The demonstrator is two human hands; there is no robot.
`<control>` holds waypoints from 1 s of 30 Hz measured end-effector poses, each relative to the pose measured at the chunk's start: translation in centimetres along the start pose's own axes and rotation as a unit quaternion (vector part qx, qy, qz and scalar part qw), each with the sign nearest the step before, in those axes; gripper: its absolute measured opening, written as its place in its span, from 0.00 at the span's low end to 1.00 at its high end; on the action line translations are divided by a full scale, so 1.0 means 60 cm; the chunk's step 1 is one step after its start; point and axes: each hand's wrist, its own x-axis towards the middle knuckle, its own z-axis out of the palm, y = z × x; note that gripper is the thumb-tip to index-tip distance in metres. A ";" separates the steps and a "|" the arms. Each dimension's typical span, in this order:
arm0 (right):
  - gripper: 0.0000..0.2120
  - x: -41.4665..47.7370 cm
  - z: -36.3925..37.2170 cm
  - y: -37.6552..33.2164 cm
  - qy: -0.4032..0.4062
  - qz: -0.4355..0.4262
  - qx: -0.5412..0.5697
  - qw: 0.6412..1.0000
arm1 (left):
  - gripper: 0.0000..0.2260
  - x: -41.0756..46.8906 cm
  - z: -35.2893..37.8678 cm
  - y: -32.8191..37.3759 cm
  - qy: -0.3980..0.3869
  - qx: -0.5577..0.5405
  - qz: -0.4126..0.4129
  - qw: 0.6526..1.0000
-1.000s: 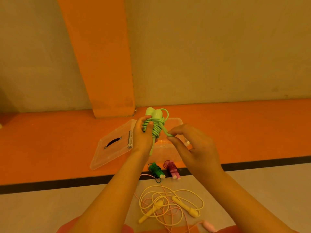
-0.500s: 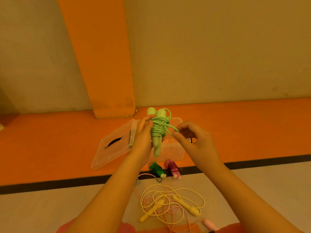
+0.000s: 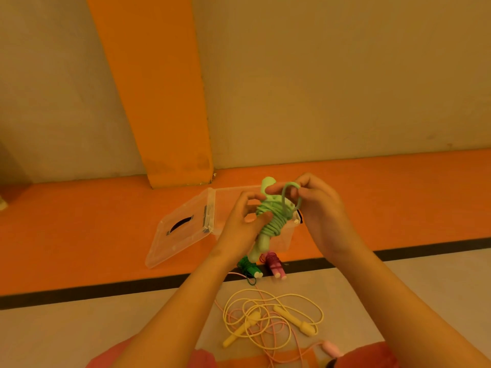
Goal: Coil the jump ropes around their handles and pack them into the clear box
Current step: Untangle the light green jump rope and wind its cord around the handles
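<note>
Nearest the camera: loose pink jump rope [image 3: 330, 348] and loose yellow jump rope [image 3: 273, 318] tangled together on the pale floor, both uncoiled. Just past them, at the black floor line [image 3: 79, 293], a dark green coiled rope [image 3: 249, 268] and a magenta coiled rope [image 3: 275, 264] lie side by side, outside the box. Above those, held in the air: light green jump rope [image 3: 273, 224], cord mostly wound around its paired handles, bundle tilted. Left hand [image 3: 239, 229] grips the bundle at mid-length, thumb across the coils. Right hand [image 3: 321, 211] pinches the last free loop of cord at the top end. Behind the hands, clear box [image 3: 284, 240] sits on the orange strip, mostly hidden, contents can't tell. Its lid [image 3: 183, 229] leans against the box's left side. Farthest: orange pillar [image 3: 156, 102] against the wall.
</note>
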 end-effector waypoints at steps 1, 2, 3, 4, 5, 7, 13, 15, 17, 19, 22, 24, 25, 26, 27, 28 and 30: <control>0.06 -0.001 0.000 0.001 0.004 -0.001 -0.001 1.000 | 0.10 -0.003 0.001 0.000 -0.007 0.004 -0.005 1.000; 0.07 -0.002 0.000 0.002 0.009 -0.001 -0.012 1.000 | 0.10 -0.005 0.001 0.000 -0.012 0.007 -0.009 1.000; 0.07 -0.003 -0.001 0.003 0.014 0.000 -0.028 1.000 | 0.10 -0.006 0.001 0.000 -0.016 0.007 -0.011 1.000; 0.07 -0.004 -0.002 0.004 0.018 0.004 -0.047 0.999 | 0.08 -0.008 0.002 0.001 -0.018 0.006 -0.011 1.000; 0.07 -0.004 -0.003 0.003 0.019 0.008 -0.067 0.998 | 0.06 -0.009 0.002 0.002 -0.020 0.005 -0.011 1.000; 0.07 -0.005 -0.004 0.003 0.016 0.013 -0.103 0.994 | 0.03 -0.010 0.002 0.003 -0.028 0.008 -0.012 1.000; 0.05 -0.008 -0.004 0.005 0.032 0.035 -0.140 0.989 | 0.07 -0.020 0.007 0.004 -0.084 0.034 0.015 0.996; 0.07 -0.009 -0.003 0.003 0.029 0.034 -0.151 0.988 | 0.10 -0.022 0.010 0.005 -0.113 0.034 0.013 0.993; 0.08 -0.009 -0.002 0.002 0.031 0.030 -0.151 0.988 | 0.11 -0.023 0.011 0.004 -0.123 0.042 0.016 0.991; 0.07 -0.010 -0.002 -0.002 0.037 0.029 -0.138 0.989 | 0.10 -0.023 0.012 0.005 -0.119 0.039 0.009 0.992; 0.07 -0.012 0.000 -0.007 0.037 0.028 -0.129 0.991 | 0.08 -0.023 0.012 0.005 -0.119 0.028 -0.001 0.992; 0.07 -0.012 0.002 -0.008 0.037 0.029 -0.127 0.991 | 0.08 -0.022 0.012 0.004 -0.120 0.036 0.006 0.992; 0.07 -0.012 0.003 -0.009 0.038 0.031 -0.128 0.991 | 0.08 -0.023 0.011 0.003 -0.121 0.040 0.009 0.992; 0.07 -0.011 0.002 -0.008 0.040 0.033 -0.129 0.990 | 0.08 -0.023 0.011 0.002 -0.121 0.044 0.012 0.992; 0.07 -0.011 0.002 -0.008 0.041 0.035 -0.129 0.990 | 0.08 -0.023 0.010 0.002 -0.121 0.049 0.015 0.991; 0.07 -0.012 0.001 -0.007 0.042 0.037 -0.128 0.990 | 0.08 -0.023 0.010 0.002 -0.121 0.054 0.017 0.991; 0.06 -0.013 0.000 -0.007 0.043 0.040 -0.121 0.991 | 0.08 -0.023 0.010 0.002 -0.120 0.065 0.019 0.990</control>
